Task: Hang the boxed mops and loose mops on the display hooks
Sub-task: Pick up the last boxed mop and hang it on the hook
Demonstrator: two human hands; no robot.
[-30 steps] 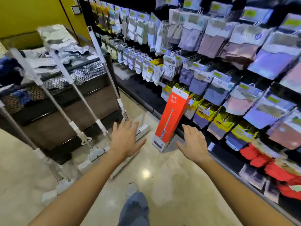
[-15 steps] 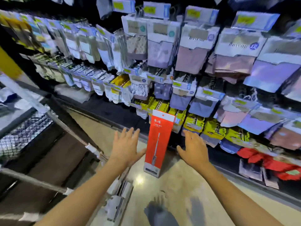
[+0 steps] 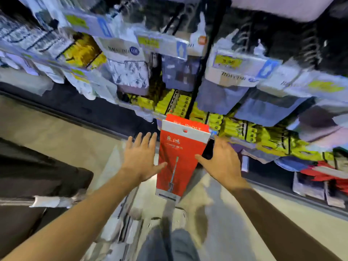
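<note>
Where floor (image 3: 56,140) gleams (beige) | boxed mop (image 3: 178,178) stands | hanging packs (image 3: 128,72) behind

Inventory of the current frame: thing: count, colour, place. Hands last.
boxed mop: one, red with a white top band, standing on the floor against the rack
loose mop parts: count unclear (blurred), white-grey, floor lower left
hanging packs: many, white, lilac and blue-grey, upper hooks
yellow packs: many, lower row behind the box
red items: several, lower right
dark counter: one, left
floor: beige, glossy
jeans: blue, bottom centre
left hand: fingers spread, left of the box
right hand: fingers spread, right of the box
</note>
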